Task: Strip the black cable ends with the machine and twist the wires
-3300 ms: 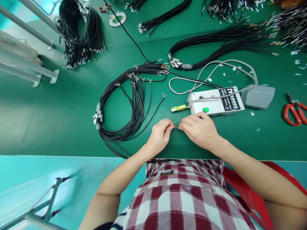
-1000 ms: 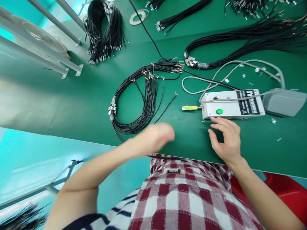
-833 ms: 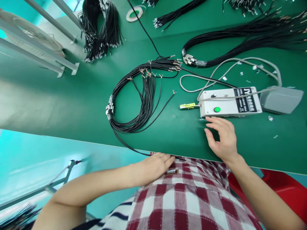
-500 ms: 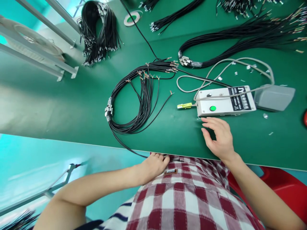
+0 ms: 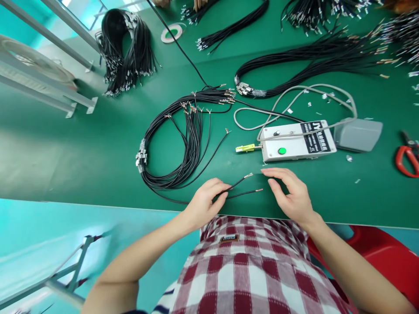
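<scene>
My left hand (image 5: 207, 201) is closed on a black cable (image 5: 238, 182) near the table's front edge, its stripped end pointing right. A second cable end (image 5: 245, 193) sticks out just below it. To the right, my right hand (image 5: 290, 192) is open with fingers slightly curved and nothing in them, a little apart from the wire tips. A looped bundle of black cables (image 5: 163, 176) with metal connectors (image 5: 141, 156) lies left of centre, its stripped ends toward the middle. Above my right hand stands a white box (image 5: 294, 141) with a green button and a yellow-green tip (image 5: 245, 148).
A grey pedal-like block (image 5: 358, 135) with a grey cord sits right of the box. Red-handled cutters (image 5: 407, 157) lie far right. More cable bundles (image 5: 127, 52) and a tape roll (image 5: 171, 33) are at the back. Another person's hand (image 5: 199, 4) shows at the top edge.
My left hand has risen from the table edge onto the table, bringing up the cable ends. My right hand stays open near the box. The view has shifted slightly.
</scene>
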{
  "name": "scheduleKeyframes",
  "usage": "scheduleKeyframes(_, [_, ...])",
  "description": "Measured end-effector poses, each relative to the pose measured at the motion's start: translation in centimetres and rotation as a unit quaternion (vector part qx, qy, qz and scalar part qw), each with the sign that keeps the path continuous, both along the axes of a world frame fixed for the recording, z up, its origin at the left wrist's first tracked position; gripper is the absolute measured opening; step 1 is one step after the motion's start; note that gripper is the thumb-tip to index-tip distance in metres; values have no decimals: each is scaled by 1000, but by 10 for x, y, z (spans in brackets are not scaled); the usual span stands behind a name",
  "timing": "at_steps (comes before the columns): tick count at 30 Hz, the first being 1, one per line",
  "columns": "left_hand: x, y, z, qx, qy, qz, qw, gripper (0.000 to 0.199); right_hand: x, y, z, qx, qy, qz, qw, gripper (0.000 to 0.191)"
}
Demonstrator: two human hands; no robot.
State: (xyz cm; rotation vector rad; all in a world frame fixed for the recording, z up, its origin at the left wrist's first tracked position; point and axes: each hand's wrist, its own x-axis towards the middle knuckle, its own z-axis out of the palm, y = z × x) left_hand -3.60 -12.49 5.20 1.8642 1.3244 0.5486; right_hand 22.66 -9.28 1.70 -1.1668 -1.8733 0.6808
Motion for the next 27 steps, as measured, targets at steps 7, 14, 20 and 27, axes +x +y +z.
scheduleKeyframes(7, [32, 23, 17, -103, -130, 69, 984, 17, -23, 2, 17, -152, 98, 29, 983, 18])
scheduleKeyframes(14, [42, 31, 15, -144, -223, 116, 957, 23, -32, 7, 17, -193, 167, 25, 967, 17])
scheduleKeyframes(20, [40, 28, 13, -156, -238, 119, 951, 27, -38, 14, 25, -258, 250, 12, 933, 19])
scheduleKeyframes(27, [40, 28, 11, -165, -223, 110, 954, 28, -48, 21, 37, -316, 293, 12, 902, 23])
